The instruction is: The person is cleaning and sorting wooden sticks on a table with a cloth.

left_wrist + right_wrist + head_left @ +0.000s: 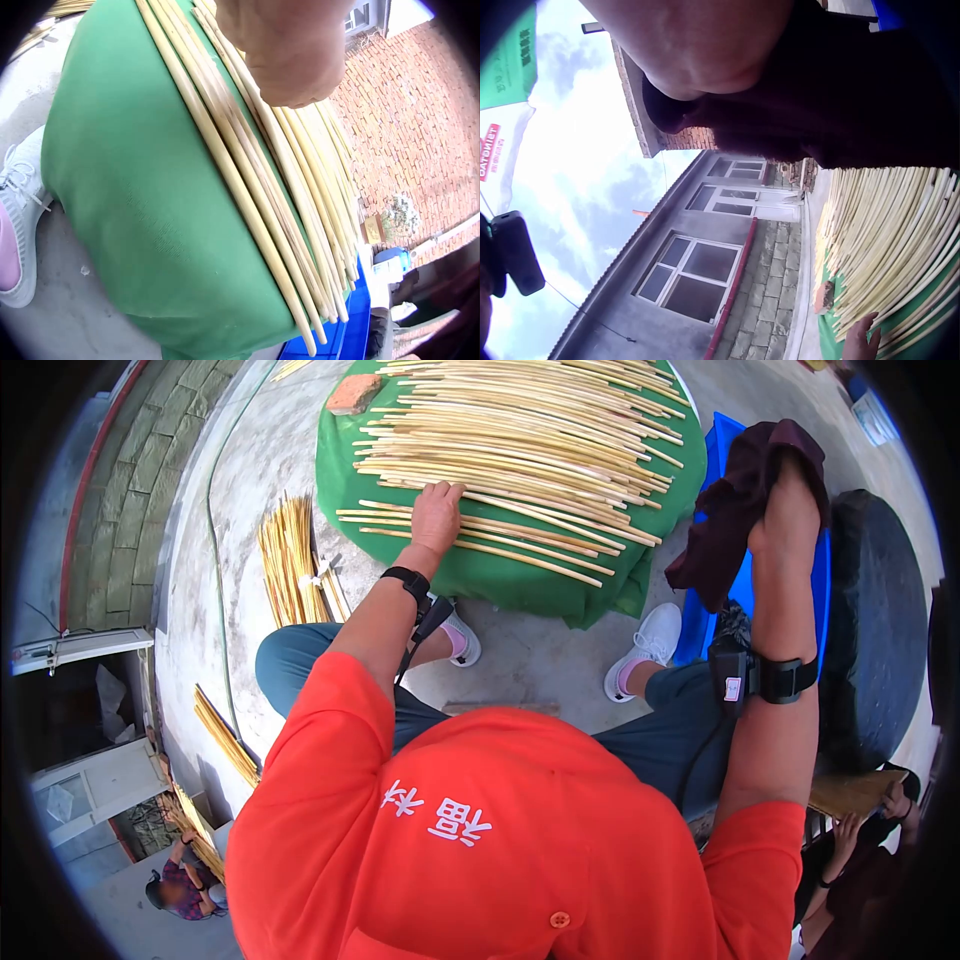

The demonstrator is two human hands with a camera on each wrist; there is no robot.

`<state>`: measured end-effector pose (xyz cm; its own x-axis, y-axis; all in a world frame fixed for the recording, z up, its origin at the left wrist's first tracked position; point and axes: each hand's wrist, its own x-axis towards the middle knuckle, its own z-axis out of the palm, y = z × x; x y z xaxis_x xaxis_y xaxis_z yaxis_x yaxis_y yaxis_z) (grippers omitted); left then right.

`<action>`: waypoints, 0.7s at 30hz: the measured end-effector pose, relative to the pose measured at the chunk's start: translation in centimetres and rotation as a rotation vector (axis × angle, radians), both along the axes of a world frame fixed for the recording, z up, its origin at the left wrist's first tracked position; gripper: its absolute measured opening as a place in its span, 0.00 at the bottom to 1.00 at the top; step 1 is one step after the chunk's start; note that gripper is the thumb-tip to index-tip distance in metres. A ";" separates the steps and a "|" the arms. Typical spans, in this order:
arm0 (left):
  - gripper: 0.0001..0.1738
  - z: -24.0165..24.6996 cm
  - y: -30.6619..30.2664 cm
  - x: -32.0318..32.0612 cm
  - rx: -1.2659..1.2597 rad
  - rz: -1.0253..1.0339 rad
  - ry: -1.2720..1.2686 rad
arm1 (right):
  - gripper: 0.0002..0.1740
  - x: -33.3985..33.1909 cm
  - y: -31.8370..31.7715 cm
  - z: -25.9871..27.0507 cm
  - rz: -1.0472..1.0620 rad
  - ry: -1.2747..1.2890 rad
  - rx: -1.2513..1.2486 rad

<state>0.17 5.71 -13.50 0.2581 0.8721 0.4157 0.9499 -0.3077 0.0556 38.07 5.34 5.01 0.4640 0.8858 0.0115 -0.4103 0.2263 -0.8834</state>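
Observation:
Many pale, thin wooden sticks (pixel 520 435) lie side by side across a green cloth (pixel 510 585). My left hand (pixel 437 518) rests on the near sticks toward their left ends, fingers pointing away from me. A few sticks (pixel 490 540) lie apart from the rest, nearer to me, under and beside this hand. In the left wrist view the hand (pixel 289 52) is over the sticks, its fingertips out of sight. At the right, my raised right hand (pixel 785 510) holds a dark maroon cloth (pixel 705 555), which hides its fingers and hangs down beside the green cloth.
A brick (pixel 354 394) lies on the green cloth's far left corner. Right of it stands a blue bin (pixel 722 435), with a large black round thing (pixel 870 630) beyond. Bundled sticks (pixel 290 560) lie on the floor at left. Other people (pixel 190 885) work lower left and lower right.

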 end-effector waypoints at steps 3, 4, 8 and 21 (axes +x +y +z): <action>0.07 -0.9 1.9 -0.2 -0.063 -0.099 0.132 | 0.10 0.7 0.2 -0.6 0.059 0.043 0.020; 0.07 -1.0 2.4 -0.2 -0.063 -0.107 0.128 | 0.10 0.7 0.2 -0.7 0.026 0.017 0.036; 0.05 -1.4 3.0 -0.6 -0.111 -0.107 0.286 | 0.11 0.8 0.2 -0.6 0.014 0.012 0.006; 0.07 -1.1 3.5 -1.3 -0.164 -0.202 0.403 | 0.12 0.6 0.5 -1.4 0.040 -0.042 0.082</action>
